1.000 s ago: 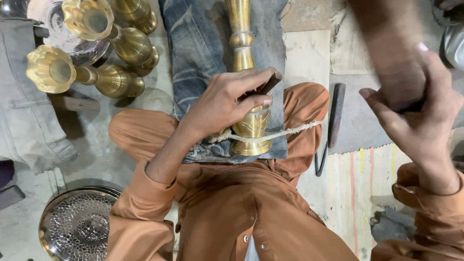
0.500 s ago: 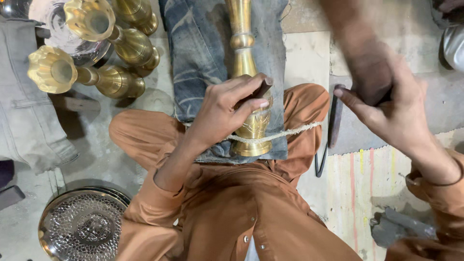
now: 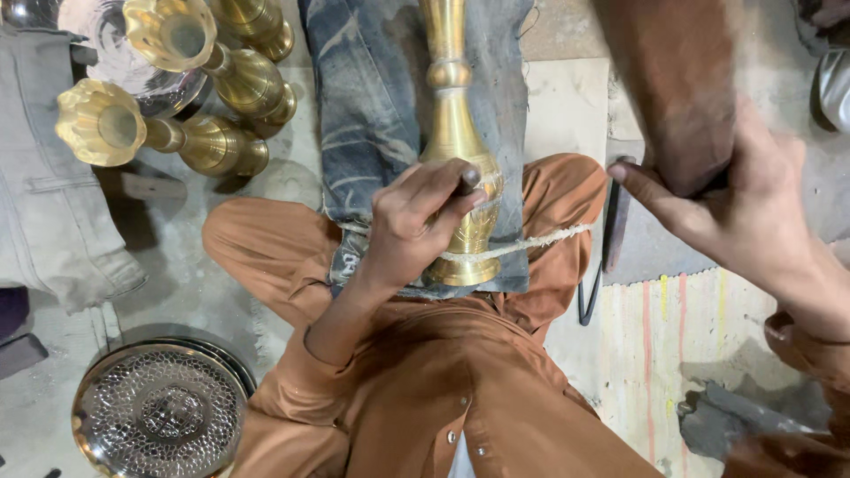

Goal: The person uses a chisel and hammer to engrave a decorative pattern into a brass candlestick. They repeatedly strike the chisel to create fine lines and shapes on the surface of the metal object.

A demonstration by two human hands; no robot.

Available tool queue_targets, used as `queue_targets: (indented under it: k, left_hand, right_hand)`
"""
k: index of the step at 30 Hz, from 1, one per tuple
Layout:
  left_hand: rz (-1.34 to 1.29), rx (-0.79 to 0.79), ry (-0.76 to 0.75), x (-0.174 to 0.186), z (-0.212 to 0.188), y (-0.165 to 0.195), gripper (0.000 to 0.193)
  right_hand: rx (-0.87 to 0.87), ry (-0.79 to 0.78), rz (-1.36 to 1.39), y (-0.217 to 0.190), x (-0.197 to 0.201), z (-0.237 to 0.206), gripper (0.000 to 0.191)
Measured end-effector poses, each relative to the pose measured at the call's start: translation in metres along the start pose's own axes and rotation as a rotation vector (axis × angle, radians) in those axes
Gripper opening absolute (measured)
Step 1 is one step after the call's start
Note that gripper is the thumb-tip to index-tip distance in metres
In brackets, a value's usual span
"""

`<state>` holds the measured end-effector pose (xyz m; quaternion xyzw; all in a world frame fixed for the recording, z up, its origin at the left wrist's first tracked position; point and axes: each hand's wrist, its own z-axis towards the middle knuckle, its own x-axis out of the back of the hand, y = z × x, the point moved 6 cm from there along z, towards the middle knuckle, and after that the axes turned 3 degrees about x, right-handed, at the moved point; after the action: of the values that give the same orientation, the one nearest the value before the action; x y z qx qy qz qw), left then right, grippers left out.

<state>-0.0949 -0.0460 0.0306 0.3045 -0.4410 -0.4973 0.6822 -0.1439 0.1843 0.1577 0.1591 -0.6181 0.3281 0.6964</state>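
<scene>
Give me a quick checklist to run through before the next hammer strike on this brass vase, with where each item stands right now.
1. Brass vase lies on the denim cloth across the lap: ok.
2. Cord runs over the vase's lower body: ok; whether it is tight, cannot tell.
3. Left hand presses a small dark punch against the vase: ok.
4. Right hand grips the blurred wooden mallet, raised off to the side: ok.
5. Punch tip's exact spot on the pattern: cannot tell, fingers hide it.
6. Spare vases lie apart at the left: ok.
</scene>
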Motion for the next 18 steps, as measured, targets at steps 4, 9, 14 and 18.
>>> queue_targets:
  k: [4,9,14,18]
  left_hand:
    - [0.036,-0.048,0.022,-0.001,-0.005,0.001,0.023]
    - [0.007,-0.035,0.03,-0.003,-0.007,-0.001,0.027]
    - [-0.14,0.083,-0.014,-0.003,-0.007,-0.01,0.035]
    - [-0.08,0.064,-0.017,-0.002,-0.005,-0.006,0.029]
  right_hand:
    - [0.085,-0.15,-0.311,-0.007,0.0,0.005,0.076]
    - [0.138,-0.192,-0.323,-0.009,-0.007,0.008,0.077]
    - [0.02,-0.067,0.089,-0.003,-0.004,0.01,0.075]
    - [0.045,-0.111,-0.099,-0.002,-0.01,0.009,0.073]
